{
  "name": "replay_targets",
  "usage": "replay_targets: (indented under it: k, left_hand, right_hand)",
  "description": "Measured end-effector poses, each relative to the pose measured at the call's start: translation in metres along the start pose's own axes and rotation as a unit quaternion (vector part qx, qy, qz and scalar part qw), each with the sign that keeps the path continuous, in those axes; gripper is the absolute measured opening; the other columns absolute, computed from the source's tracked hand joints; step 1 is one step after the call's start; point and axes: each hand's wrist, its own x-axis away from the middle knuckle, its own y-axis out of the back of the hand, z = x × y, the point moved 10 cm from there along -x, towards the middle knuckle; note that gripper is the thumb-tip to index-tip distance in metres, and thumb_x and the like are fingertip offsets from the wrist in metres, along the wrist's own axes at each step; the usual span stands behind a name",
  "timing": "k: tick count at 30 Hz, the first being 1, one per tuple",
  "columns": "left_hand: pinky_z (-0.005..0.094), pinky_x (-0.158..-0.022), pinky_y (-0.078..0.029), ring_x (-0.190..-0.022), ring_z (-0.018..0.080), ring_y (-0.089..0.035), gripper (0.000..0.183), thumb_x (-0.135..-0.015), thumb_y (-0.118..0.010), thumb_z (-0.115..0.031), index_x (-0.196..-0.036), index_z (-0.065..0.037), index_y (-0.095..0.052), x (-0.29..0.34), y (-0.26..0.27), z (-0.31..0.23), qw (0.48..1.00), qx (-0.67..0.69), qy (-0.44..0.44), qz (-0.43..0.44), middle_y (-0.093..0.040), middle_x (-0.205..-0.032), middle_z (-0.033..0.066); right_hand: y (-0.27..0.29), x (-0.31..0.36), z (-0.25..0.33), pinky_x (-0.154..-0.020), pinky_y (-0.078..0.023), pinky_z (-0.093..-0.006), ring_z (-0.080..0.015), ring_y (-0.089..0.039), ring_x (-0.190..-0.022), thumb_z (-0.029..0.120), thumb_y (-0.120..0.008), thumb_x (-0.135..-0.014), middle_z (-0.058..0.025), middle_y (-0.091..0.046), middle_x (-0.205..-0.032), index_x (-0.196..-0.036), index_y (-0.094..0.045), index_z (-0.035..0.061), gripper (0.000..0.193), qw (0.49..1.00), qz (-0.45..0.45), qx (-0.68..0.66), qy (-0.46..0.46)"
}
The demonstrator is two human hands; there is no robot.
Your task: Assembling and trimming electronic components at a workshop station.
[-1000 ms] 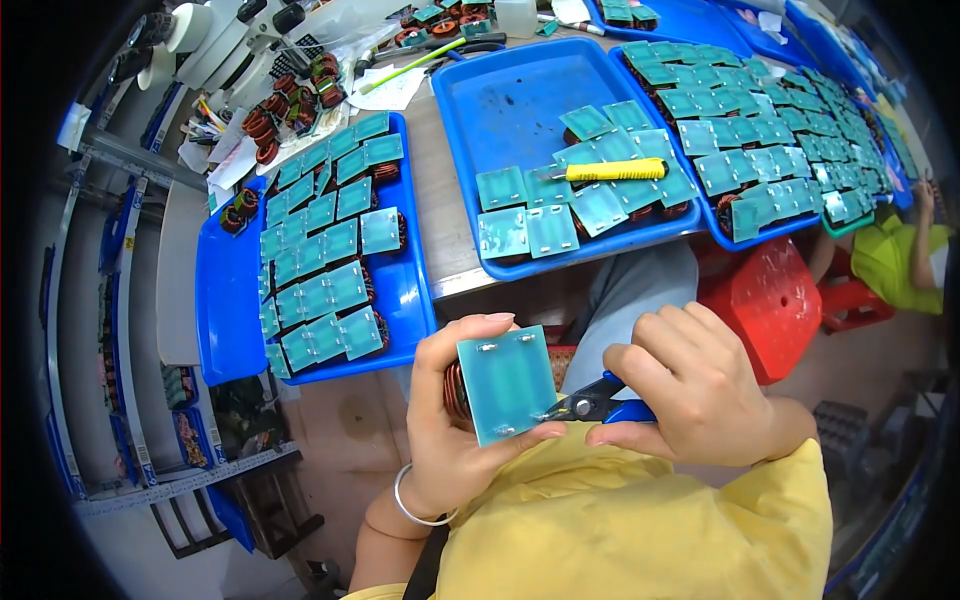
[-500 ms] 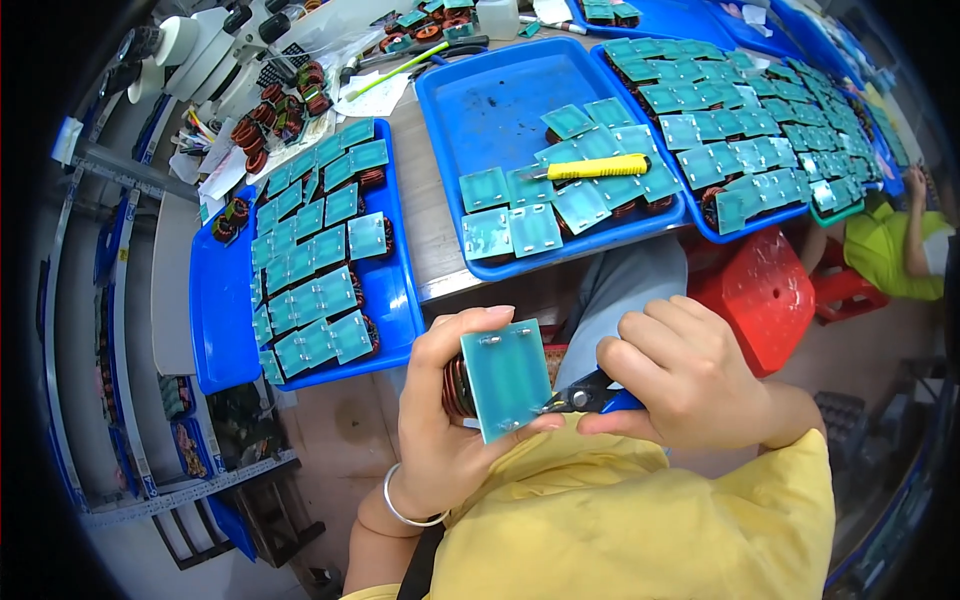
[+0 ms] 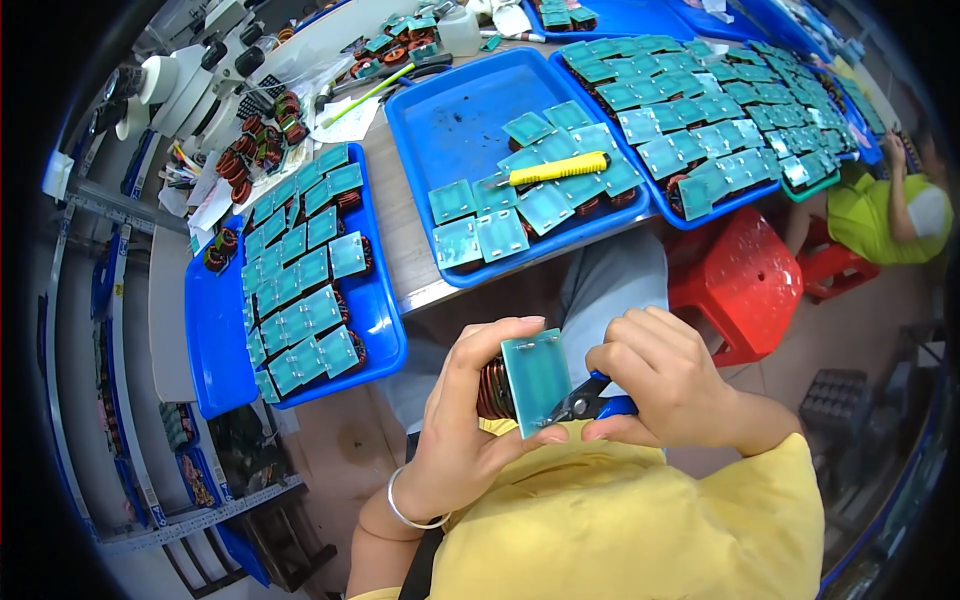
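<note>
My left hand [image 3: 450,405] is closed round a copper-wound coil [image 3: 494,390] fixed to a square green circuit board [image 3: 538,375]. The thumb lies by the board's lower corner and the fingers are near its top edge. In my right hand [image 3: 668,382] is a pair of blue-handled side cutters [image 3: 615,404], their handles partly hidden by the fingers. The dark jaws meet the board's face near its lower edge, by a small metal pin. Whether the blades are closed is too small to tell.
Ahead, a blue tray [image 3: 425,130] holds several boards with a yellow utility knife [image 3: 560,170] lying on them. More boards fill a left tray [image 3: 385,335] and a right tray [image 3: 655,205]. A red stool [image 3: 745,285] stands at right, near a person in bright yellow-green [image 3: 890,220].
The board has turned to show more of its edge and the coil behind it. The cutters have tilted slightly and stay at its lower part. The surroundings have shifted a little leftward in view.
</note>
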Motion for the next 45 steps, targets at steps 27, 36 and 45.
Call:
replay_targets:
  k: [27,36,45]
  left_hand:
    - [0.0303,-0.081,-0.044,-0.097,0.0237,-0.051,0.07,-0.064,-0.079,-0.011,-0.122,-0.003,-0.042,0.002,-0.002,0.002,0.999,-0.051,0.0,-0.001,-0.049,-0.113,0.0127]
    - [0.0301,-0.083,-0.044,-0.099,0.0232,-0.053,0.073,-0.065,-0.081,-0.019,-0.122,-0.001,-0.039,0.009,-0.008,0.004,0.999,0.005,0.026,0.018,-0.049,-0.113,0.0143]
    - [0.035,-0.084,-0.045,-0.099,0.027,-0.053,0.071,-0.065,-0.081,-0.019,-0.118,0.0,-0.038,0.009,-0.009,-0.012,0.998,-0.011,-0.05,0.021,-0.052,-0.106,0.0172]
  right_hand:
    - [-0.007,-0.001,0.003,-0.054,-0.038,-0.034,-0.0237,-0.048,-0.061,0.043,-0.067,-0.07,-0.0076,-0.042,-0.069,-0.078,-0.046,0.0057,0.044,0.997,0.067,0.029,-0.027]
    - [0.006,0.003,-0.012,-0.053,-0.038,-0.0353,-0.0288,-0.048,-0.06,0.045,-0.066,-0.073,-0.0106,-0.044,-0.069,-0.081,-0.049,0.0022,0.047,0.998,0.021,-0.03,-0.048]
    - [0.017,0.003,-0.015,-0.054,-0.038,-0.0351,-0.0275,-0.048,-0.061,0.046,-0.066,-0.072,-0.009,-0.045,-0.069,-0.08,-0.05,0.0029,0.047,0.996,-0.005,0.046,-0.07]
